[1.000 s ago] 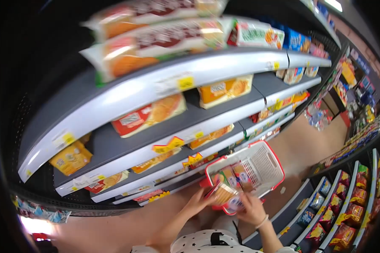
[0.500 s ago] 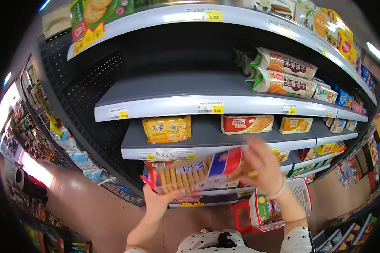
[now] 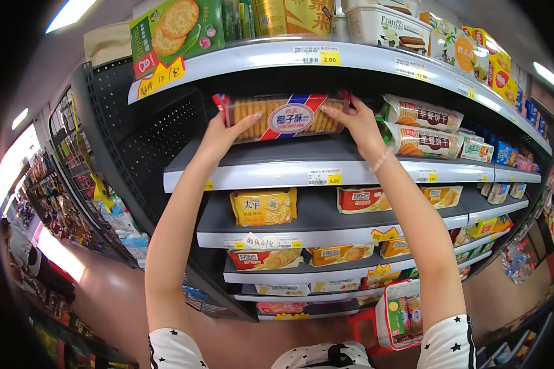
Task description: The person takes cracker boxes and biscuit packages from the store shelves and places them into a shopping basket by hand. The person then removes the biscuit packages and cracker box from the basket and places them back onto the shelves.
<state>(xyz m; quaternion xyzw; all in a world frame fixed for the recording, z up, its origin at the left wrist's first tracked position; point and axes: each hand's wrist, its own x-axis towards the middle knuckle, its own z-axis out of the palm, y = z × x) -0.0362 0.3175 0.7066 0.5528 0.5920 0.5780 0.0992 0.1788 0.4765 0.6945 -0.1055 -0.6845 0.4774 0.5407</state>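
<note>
Both hands grip a long clear pack of coconut cookies [image 3: 246, 112] with a red, white and blue label, one at each end. My left hand [image 3: 224, 132] is closed round the left end, thumb across the front. At the right end, my right hand [image 3: 362, 128] pinches the pack, its thumb also on the front. The pack lies level, at the opening above the grey second shelf [image 3: 240, 152]. Just right of my right hand lie two stacked biscuit rolls [image 3: 428, 140] in white wrappers.
Above is a shelf edge [image 3: 240, 63] with a green cracker box [image 3: 178, 34] and white tubs. Lower shelves hold a yellow cracker pack [image 3: 263, 207] and several biscuit packs. A red-rimmed white basket [image 3: 383, 323] with packs in it stands below right. A perforated side panel [image 3: 135, 129] is at left.
The cookie pack has gone up from in front of the lower shelves to the second shelf. It has turned from tilted to level, label facing me. Both arms are now stretched forward.
</note>
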